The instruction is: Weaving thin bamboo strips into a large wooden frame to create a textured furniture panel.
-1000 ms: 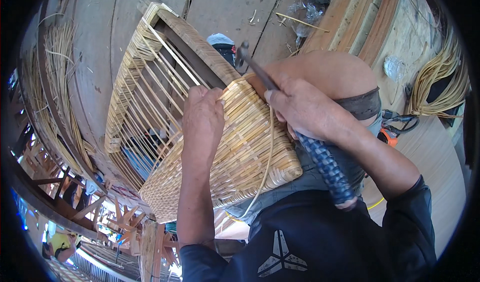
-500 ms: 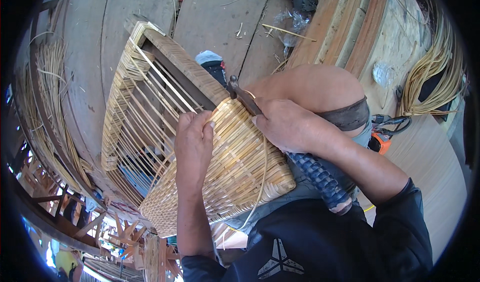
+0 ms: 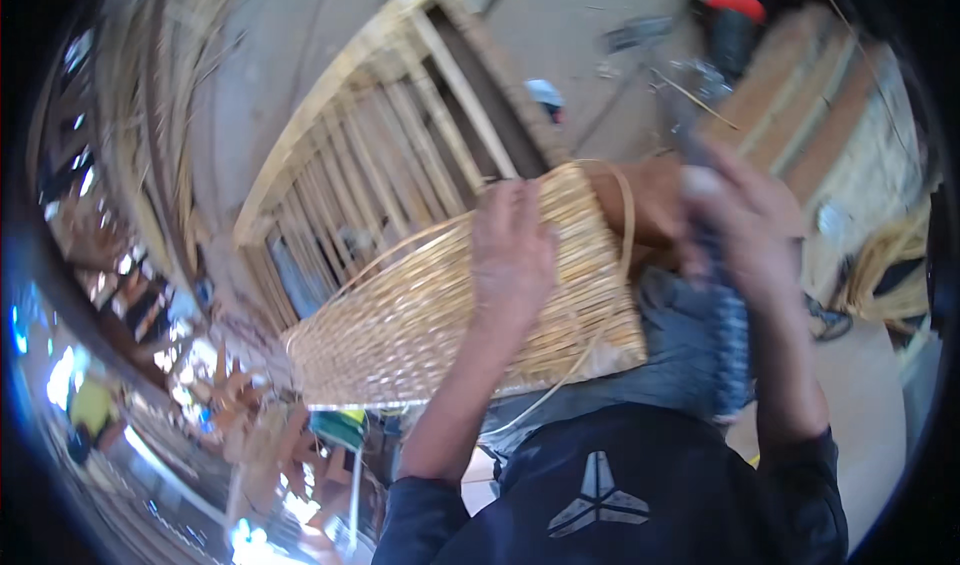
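Note:
A half-woven rattan frame lies across my lap, its woven panel (image 3: 590, 285) toward me and bare upright slats (image 3: 390, 155) beyond. My left hand (image 3: 513, 260) rests on the weave, fingers stretched toward its upper edge, slightly blurred. To the right of the panel and apart from it, my right hand (image 3: 735, 220) grips a hammer (image 3: 733, 340) with a dark blue wrapped handle. Motion smears the hammer's head. One loose cane strand (image 3: 628, 215) loops over the panel's right part and trails down toward my shirt.
Wooden boards (image 3: 800, 90) lie at the upper right, with a red-handled tool (image 3: 728, 1) above them. A cane coil (image 3: 890, 275) sits at the far right. Long cane bundles (image 3: 190, 75) lean at the left. A person in yellow (image 3: 92, 405) appears at the lower left.
My right hand has drawn the hammer away from the weave's upper edge to the right. My left hand has gone from pinching at that edge to lying on the weave. The whole view has shifted.

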A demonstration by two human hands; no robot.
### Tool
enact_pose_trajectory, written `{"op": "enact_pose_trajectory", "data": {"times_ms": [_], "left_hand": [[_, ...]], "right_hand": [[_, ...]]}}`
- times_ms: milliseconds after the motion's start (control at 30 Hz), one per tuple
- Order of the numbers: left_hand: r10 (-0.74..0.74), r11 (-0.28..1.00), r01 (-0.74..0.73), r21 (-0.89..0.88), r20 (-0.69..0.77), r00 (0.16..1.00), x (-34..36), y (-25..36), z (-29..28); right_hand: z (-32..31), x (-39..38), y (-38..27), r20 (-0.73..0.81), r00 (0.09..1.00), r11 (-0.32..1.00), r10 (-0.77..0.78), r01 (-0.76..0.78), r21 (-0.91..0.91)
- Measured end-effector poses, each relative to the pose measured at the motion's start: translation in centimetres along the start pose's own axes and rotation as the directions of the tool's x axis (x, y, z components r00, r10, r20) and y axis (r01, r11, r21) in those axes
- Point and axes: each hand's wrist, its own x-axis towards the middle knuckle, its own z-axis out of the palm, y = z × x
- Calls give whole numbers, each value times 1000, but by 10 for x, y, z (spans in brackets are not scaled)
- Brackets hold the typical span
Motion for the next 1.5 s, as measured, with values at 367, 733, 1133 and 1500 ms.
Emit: {"op": "enact_pose_trajectory", "data": {"times_ms": [367, 733, 1133, 1500], "left_hand": [[-366, 924, 383, -8, -316, 876, -145, -186, -20], [-297, 821, 476, 315, -476, 828, -213, -395, -30], [-816, 572, 682, -455, -404, 414, -207, -433, -33], [-721, 691, 488, -534, -559, 409, -199, -455, -30]], "right_hand": [[-175, -144, 67, -460, 885, 901, -72, -140, -410], [-202, -149, 192, -631, 586, 537, -508, -357, -764], [-216, -158, 261, -708, 551, 647, -442, -351, -677], [-189, -103, 174, -150, 694, 324, -704, 125, -938]]}}
